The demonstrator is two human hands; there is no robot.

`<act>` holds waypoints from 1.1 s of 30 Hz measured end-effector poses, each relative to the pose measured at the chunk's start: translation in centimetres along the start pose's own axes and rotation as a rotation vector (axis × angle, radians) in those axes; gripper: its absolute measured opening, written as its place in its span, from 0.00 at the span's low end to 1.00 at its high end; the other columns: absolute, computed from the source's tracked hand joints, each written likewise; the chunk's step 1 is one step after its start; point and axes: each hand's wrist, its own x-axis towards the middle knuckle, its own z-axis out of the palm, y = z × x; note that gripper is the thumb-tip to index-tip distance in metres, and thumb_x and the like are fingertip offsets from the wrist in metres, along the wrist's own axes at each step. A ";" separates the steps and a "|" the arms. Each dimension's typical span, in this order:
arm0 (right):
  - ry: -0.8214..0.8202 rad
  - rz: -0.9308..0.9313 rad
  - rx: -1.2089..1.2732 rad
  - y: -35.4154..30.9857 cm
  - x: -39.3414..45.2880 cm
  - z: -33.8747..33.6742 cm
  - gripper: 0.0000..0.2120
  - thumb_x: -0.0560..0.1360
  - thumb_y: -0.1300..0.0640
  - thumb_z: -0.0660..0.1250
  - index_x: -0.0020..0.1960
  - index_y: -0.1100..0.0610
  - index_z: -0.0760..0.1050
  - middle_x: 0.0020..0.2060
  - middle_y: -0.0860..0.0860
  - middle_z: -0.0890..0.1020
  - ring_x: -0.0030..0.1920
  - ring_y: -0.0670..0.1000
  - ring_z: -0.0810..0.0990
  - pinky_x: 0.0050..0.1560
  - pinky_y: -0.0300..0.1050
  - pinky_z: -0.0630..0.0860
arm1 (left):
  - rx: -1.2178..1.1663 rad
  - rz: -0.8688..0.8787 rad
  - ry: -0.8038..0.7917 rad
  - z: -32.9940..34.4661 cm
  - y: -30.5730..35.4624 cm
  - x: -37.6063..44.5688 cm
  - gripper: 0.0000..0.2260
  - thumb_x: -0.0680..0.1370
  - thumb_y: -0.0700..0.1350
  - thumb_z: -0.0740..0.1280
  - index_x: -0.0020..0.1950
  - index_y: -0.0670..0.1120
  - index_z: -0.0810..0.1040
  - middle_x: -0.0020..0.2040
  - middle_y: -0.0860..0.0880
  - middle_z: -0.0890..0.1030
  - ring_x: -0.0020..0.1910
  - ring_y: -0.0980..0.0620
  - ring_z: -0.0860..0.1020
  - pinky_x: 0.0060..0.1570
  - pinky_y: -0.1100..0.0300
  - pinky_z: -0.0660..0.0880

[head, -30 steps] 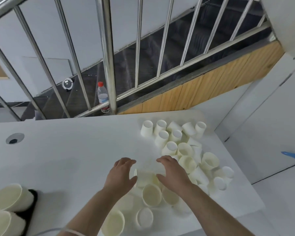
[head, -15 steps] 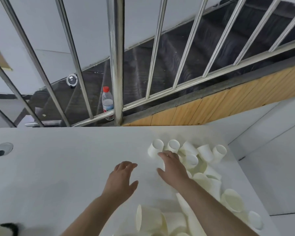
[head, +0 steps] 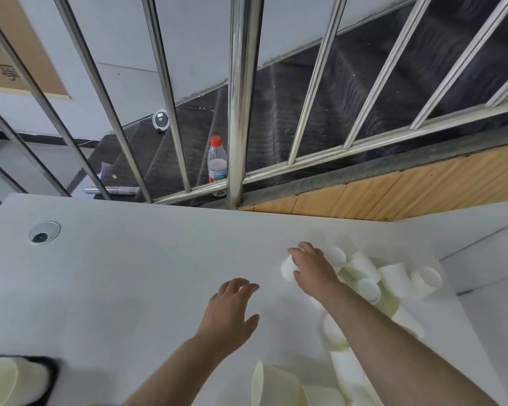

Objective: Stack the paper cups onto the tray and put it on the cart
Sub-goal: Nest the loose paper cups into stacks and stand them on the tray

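Observation:
Several white paper cups [head: 393,276] lie scattered on the right part of the white table [head: 129,273], some on their sides. My right hand [head: 313,266] reaches to the far edge of the pile and its fingers curl over one cup [head: 288,268] lying on its side. My left hand [head: 232,309] hovers over the bare table left of the pile, fingers relaxed and holding nothing. At the bottom left corner a black tray [head: 52,376] shows, with cups [head: 9,382] on it.
A steel railing [head: 238,112] rises just behind the table's far edge, with a plastic water bottle [head: 217,165] standing beyond it on the dark stairs. A round cable hole [head: 44,232] sits in the table at the far left. More cups [head: 291,385] lie near the front edge.
The view has tilted up and the tray corner has come back into sight. My right hand has reached farther out and closed over a cup at the pile's far edge; my left hand stays open beside it.

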 end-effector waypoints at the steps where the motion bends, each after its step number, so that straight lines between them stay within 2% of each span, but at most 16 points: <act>1: 0.009 -0.007 0.010 0.0 -0.2 0.2 0.23 0.79 0.63 0.60 0.72 0.52 0.65 0.70 0.50 0.64 0.66 0.55 0.66 0.58 0.48 0.73 | 0.001 -0.003 0.002 0.0 -0.1 0.0 0.25 0.76 0.52 0.64 0.72 0.54 0.63 0.71 0.56 0.65 0.70 0.55 0.62 0.67 0.58 0.65; 8: -0.001 -0.064 0.088 -0.4 -4.3 1.3 0.24 0.77 0.61 0.62 0.72 0.51 0.67 0.68 0.48 0.67 0.65 0.53 0.67 0.62 0.46 0.71 | 0.029 -0.043 -0.018 0.2 0.1 -0.7 0.26 0.76 0.53 0.65 0.73 0.54 0.62 0.71 0.55 0.65 0.70 0.53 0.63 0.67 0.57 0.66; 12: 0.053 -0.094 0.204 -0.5 -7.6 1.7 0.24 0.76 0.59 0.64 0.71 0.50 0.69 0.66 0.47 0.69 0.64 0.52 0.69 0.64 0.43 0.69 | 0.019 -0.056 -0.057 0.7 0.4 -1.6 0.32 0.74 0.56 0.67 0.75 0.53 0.59 0.72 0.55 0.65 0.70 0.53 0.64 0.67 0.58 0.66; 14: 0.071 -0.076 0.366 -0.5 -9.2 1.6 0.22 0.75 0.57 0.67 0.69 0.49 0.71 0.64 0.45 0.71 0.64 0.48 0.71 0.65 0.41 0.68 | -0.032 -0.064 -0.078 1.1 0.7 -2.0 0.36 0.72 0.58 0.69 0.76 0.53 0.56 0.72 0.56 0.63 0.70 0.54 0.65 0.65 0.59 0.68; 17: 0.032 0.007 0.765 -0.4 -11.0 1.3 0.19 0.73 0.54 0.71 0.62 0.42 0.75 0.61 0.39 0.75 0.58 0.43 0.76 0.59 0.40 0.75 | -0.188 -0.063 -0.059 1.8 1.3 -2.5 0.41 0.69 0.59 0.72 0.75 0.52 0.56 0.71 0.58 0.64 0.67 0.57 0.68 0.62 0.61 0.71; 20: -0.038 0.077 1.125 0.0 -12.3 0.6 0.16 0.74 0.58 0.72 0.58 0.44 0.78 0.58 0.46 0.79 0.54 0.48 0.81 0.52 0.42 0.79 | -0.351 -0.019 -0.001 2.1 2.1 -2.9 0.36 0.68 0.55 0.75 0.71 0.53 0.61 0.65 0.60 0.69 0.62 0.61 0.72 0.56 0.67 0.71; 24: -0.097 0.083 1.249 0.6 -12.9 -0.2 0.16 0.76 0.61 0.69 0.61 0.49 0.77 0.58 0.48 0.80 0.54 0.49 0.82 0.52 0.42 0.80 | -0.417 0.040 0.035 1.8 2.8 -2.7 0.30 0.68 0.53 0.75 0.66 0.55 0.64 0.61 0.61 0.72 0.55 0.70 0.72 0.49 0.72 0.71; 26: -0.100 0.094 1.234 1.1 -12.8 -0.3 0.15 0.76 0.61 0.69 0.61 0.49 0.77 0.58 0.46 0.80 0.54 0.46 0.81 0.53 0.42 0.79 | -0.397 0.063 0.044 1.5 2.7 -2.5 0.31 0.69 0.53 0.75 0.68 0.56 0.65 0.60 0.61 0.70 0.55 0.68 0.72 0.49 0.72 0.71; 28: -0.006 0.154 1.116 1.7 -12.6 -0.1 0.15 0.76 0.60 0.69 0.60 0.49 0.77 0.59 0.45 0.79 0.55 0.45 0.80 0.53 0.39 0.77 | -0.313 0.079 0.047 1.2 2.5 -2.2 0.32 0.69 0.54 0.74 0.71 0.56 0.64 0.60 0.58 0.68 0.57 0.62 0.71 0.54 0.68 0.71; 30: 0.143 0.204 0.725 2.6 -12.5 0.1 0.16 0.75 0.57 0.68 0.62 0.49 0.75 0.61 0.44 0.76 0.60 0.47 0.76 0.55 0.38 0.73 | -0.167 0.065 0.013 0.8 2.2 -2.0 0.32 0.71 0.53 0.71 0.73 0.56 0.62 0.62 0.56 0.66 0.62 0.55 0.67 0.59 0.64 0.70; 32: 0.155 0.200 0.239 3.5 -12.6 0.3 0.20 0.76 0.53 0.67 0.67 0.50 0.70 0.65 0.46 0.71 0.64 0.50 0.72 0.60 0.43 0.71 | -0.041 0.034 -0.022 0.6 2.0 -1.8 0.32 0.72 0.52 0.69 0.74 0.55 0.61 0.64 0.54 0.65 0.65 0.52 0.64 0.61 0.61 0.70; 33: 0.126 0.208 0.094 3.8 -12.7 0.4 0.22 0.76 0.51 0.66 0.69 0.50 0.68 0.66 0.47 0.69 0.65 0.51 0.70 0.62 0.45 0.70 | 0.000 0.018 -0.036 0.6 1.8 -1.7 0.32 0.72 0.52 0.68 0.74 0.55 0.60 0.65 0.54 0.65 0.65 0.52 0.64 0.61 0.60 0.70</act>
